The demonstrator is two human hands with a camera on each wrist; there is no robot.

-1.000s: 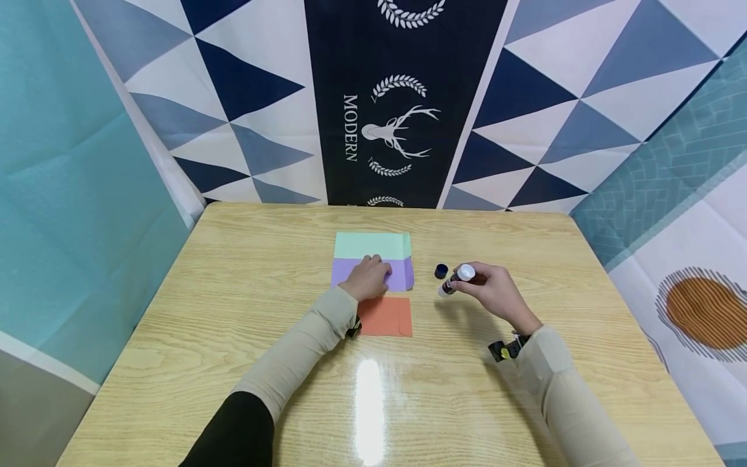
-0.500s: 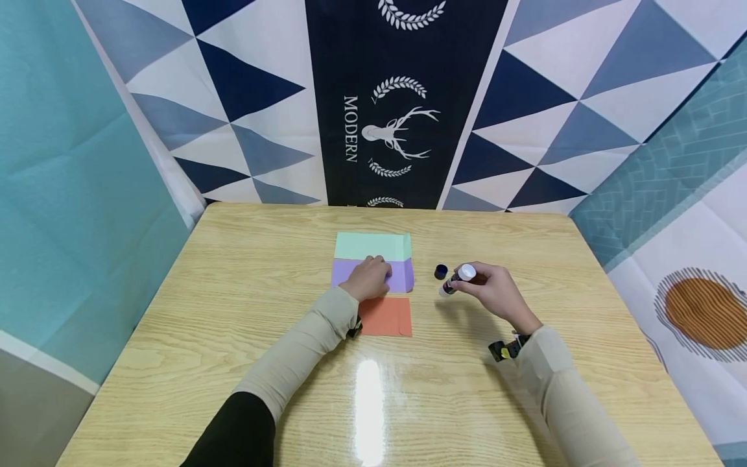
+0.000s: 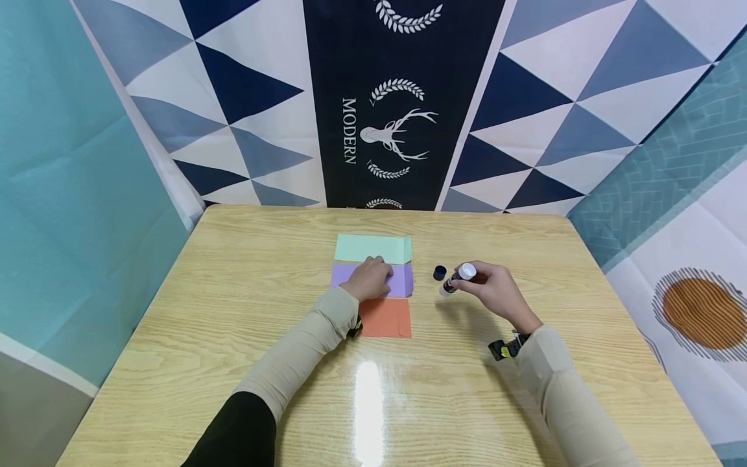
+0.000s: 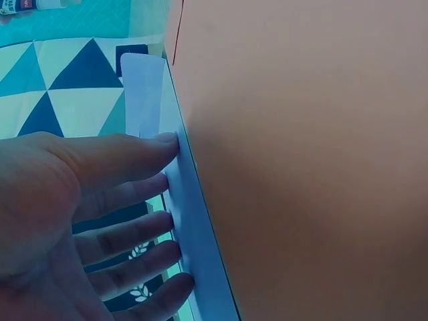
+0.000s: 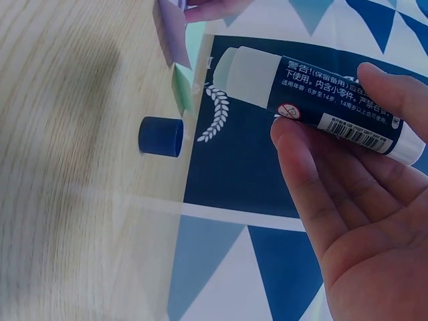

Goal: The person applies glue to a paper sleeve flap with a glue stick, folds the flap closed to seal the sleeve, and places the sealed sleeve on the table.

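My left hand [image 3: 369, 279] touches a purple envelope [image 3: 401, 280] on the table, its fingertips [image 4: 175, 253] along the paper in the left wrist view. A mint-green envelope [image 3: 370, 248] lies just beyond the purple one, and an orange envelope [image 3: 385, 318] lies nearer, partly hidden by the left wrist. Off to the right, my right hand [image 3: 496, 288] holds an uncapped glue stick [image 5: 314, 93] at a tilt above the table, between thumb and fingers. In the right wrist view its pale glue end [image 5: 227, 69] points toward the envelopes.
The glue stick's dark blue cap [image 3: 440, 273] stands on the wooden table [image 3: 262, 259], between the envelopes and the right hand. Patterned cloth [image 3: 257, 104] hangs behind the table's far edge, with more cloth at both sides.
The purple envelope has slid slightly toward the person under the left hand, nearer the orange one. The right hand keeps holding the glue stick in the same place.
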